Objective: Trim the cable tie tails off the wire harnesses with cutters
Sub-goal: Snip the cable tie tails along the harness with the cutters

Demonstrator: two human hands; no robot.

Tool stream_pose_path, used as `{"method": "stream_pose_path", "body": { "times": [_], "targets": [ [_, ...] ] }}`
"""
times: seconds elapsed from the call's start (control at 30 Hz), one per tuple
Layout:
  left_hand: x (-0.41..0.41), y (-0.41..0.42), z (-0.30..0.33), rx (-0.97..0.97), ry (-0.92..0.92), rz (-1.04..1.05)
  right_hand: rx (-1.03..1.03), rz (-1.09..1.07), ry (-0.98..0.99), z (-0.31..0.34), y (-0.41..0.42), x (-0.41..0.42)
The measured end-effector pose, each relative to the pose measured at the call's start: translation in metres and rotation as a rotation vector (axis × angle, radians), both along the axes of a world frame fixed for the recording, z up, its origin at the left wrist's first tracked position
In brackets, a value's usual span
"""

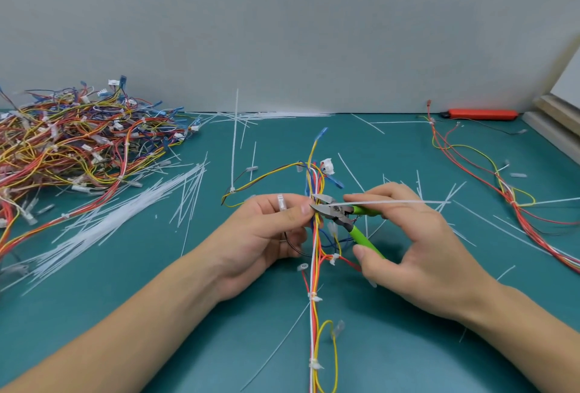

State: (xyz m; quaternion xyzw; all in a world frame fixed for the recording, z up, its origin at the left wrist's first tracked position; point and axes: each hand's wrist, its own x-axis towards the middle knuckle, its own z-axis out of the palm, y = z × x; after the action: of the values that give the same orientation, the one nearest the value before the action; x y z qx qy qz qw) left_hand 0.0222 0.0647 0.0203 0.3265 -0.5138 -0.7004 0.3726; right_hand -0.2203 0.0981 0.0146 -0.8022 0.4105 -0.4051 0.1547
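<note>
At the far left of the teal surface [110, 314] lies a big tangled heap of wire harnesses [72, 144], red, yellow, blue and white, reaching toward the grey back wall [282, 22]. Just right of it and nearer the person, a loose sheaf of white cable ties [125, 220] fans across the surface. In the middle, the left hand [266, 235] has its fingers curled round the wire harness [315, 267] being worked on, thumb and forefinger pinching the bundle beside a tie; the harness runs from a blue terminal near the centre down to the bottom edge. The cutters [337, 215], with green handles, sit with their open jaws at the bundle just beside the left thumb, astride the root of a cable tie tail [392, 202] that sticks out to the right over the right hand [408, 251]. That hand grips the cutter handles with curled fingers. Further right lies another harness [489, 179] of mostly red and yellow wires, and at the back right an orange tool [481, 114] against the wall.
</note>
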Motion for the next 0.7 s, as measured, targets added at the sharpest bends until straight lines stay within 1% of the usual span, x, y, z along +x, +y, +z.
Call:
{"method": "stream_pose_path", "body": {
  "times": [0.17,0.27,0.4,0.5,0.7],
  "targets": [
    [0.001,0.0,-0.002,-0.008,0.015,0.012,-0.07,-0.043,0.013,-0.004,-0.001,0.004],
    [0.0,0.0,-0.002,0.003,0.019,0.014,-0.056,-0.043,0.015,-0.005,-0.001,0.004],
    [0.0,0.001,0.0,0.02,0.0,0.041,-0.01,-0.028,0.084,-0.002,0.0,0.004],
    [-0.001,0.002,0.001,0.033,0.0,0.069,0.028,-0.046,0.09,-0.002,0.004,0.007],
    [-0.003,0.002,0.002,0.026,-0.007,0.054,-0.018,-0.104,0.133,-0.005,0.006,0.015]
  ]
}}
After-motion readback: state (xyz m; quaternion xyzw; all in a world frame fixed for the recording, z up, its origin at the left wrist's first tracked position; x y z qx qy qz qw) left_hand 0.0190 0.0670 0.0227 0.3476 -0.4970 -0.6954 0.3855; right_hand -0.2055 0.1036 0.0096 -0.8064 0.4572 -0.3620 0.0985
